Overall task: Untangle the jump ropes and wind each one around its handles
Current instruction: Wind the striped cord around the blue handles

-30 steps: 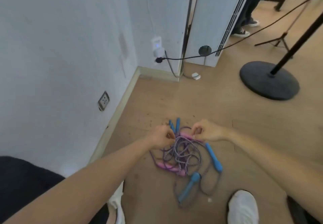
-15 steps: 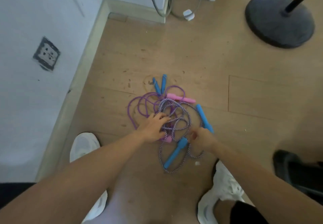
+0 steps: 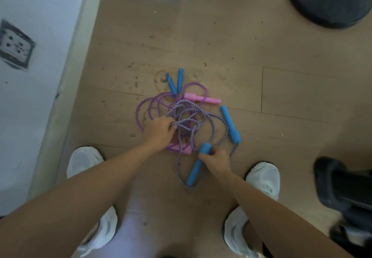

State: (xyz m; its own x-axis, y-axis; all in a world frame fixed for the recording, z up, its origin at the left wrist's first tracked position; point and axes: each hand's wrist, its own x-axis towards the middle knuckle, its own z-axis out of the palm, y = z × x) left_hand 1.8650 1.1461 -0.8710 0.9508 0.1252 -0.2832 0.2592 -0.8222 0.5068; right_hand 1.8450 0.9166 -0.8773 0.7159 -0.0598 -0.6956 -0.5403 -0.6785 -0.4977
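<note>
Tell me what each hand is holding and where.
Left hand grips loops of the striped rope; right hand holds a blue handle near its thick end.

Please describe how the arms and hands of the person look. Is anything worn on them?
Both arms are bare from the lower edge of the picture to the fingers: no sleeves are visible. The left hand and the right hand have no gloves, and I see no watch, bracelet or ring on either. The picture is a little blurred, so a thin ring could be missed.
</note>
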